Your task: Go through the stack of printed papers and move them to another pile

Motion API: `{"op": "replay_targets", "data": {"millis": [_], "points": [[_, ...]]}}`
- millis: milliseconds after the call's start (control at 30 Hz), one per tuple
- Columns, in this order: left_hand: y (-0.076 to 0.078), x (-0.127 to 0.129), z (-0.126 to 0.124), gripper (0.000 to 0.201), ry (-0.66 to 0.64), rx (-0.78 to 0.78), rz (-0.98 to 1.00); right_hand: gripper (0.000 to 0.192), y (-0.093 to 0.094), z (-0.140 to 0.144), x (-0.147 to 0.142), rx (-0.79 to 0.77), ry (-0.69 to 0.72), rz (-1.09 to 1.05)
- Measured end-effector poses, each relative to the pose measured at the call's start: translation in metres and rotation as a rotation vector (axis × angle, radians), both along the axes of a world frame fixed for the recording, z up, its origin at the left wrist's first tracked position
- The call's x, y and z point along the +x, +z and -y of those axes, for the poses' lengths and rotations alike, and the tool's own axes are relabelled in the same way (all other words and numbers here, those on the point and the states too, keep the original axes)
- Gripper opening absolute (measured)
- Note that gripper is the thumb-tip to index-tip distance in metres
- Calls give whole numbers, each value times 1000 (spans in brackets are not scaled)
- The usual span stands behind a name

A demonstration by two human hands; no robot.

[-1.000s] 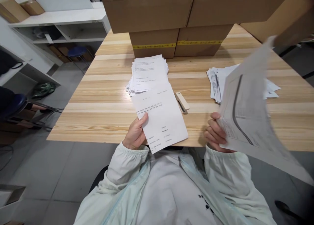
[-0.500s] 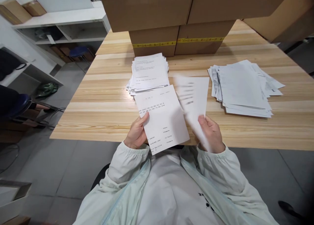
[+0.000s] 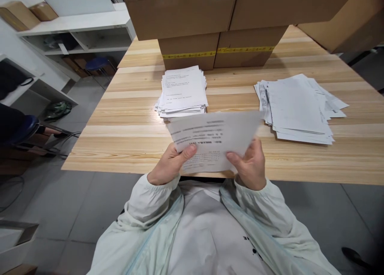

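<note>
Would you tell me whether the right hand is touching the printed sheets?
Touching: the head view shows the right hand pinching the printed sheets, thumb on front.

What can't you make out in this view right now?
- Head view: print on the sheets held by left hand and right hand is blurred; sheet count unclear.
- Table behind the sheets is hidden.
- Cardboard boxes are cut off by the top edge.
- Text on both paper stacks is too small.

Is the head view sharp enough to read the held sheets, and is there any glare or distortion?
Head view: the held sheets are blurred, print unreadable; the table shows soft glare near the left paper stack; wide-angle bending skews the table edges and cardboard boxes.
</note>
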State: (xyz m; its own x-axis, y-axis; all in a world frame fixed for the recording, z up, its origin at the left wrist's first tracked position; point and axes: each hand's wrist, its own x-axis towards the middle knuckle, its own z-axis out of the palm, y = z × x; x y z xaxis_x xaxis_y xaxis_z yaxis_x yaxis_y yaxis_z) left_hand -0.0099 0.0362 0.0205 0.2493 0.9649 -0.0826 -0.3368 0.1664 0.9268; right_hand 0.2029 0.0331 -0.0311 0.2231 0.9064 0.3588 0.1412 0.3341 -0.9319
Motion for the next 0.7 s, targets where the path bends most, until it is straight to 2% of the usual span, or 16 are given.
{"op": "replay_targets", "data": {"millis": [33, 100, 167, 233, 333, 433, 700], "points": [[8, -2, -1, 28, -42, 68, -56, 46, 7, 0, 1, 4, 81, -41], [21, -3, -4, 24, -112, 170, -141, 19, 19, 0, 1, 51, 241, -55], [26, -2, -7, 20, -97, 219, -178, 4, 23, 0, -1, 142, 304, -40], [22, 1, -11, 16, 16, 221, -177, 8, 19, -2, -4, 184, 254, -43], [8, 4, -15, 18, 127, 186, -173, 4, 6, -8, -8, 128, 192, -1], [0, 5, -17, 21, 138, 168, -161, 12, 0, -11, -8, 64, 176, 41], [-1, 12, -16, 27, 176, 148, -115, 18, 4, -7, -12, 33, 73, -43]]}}
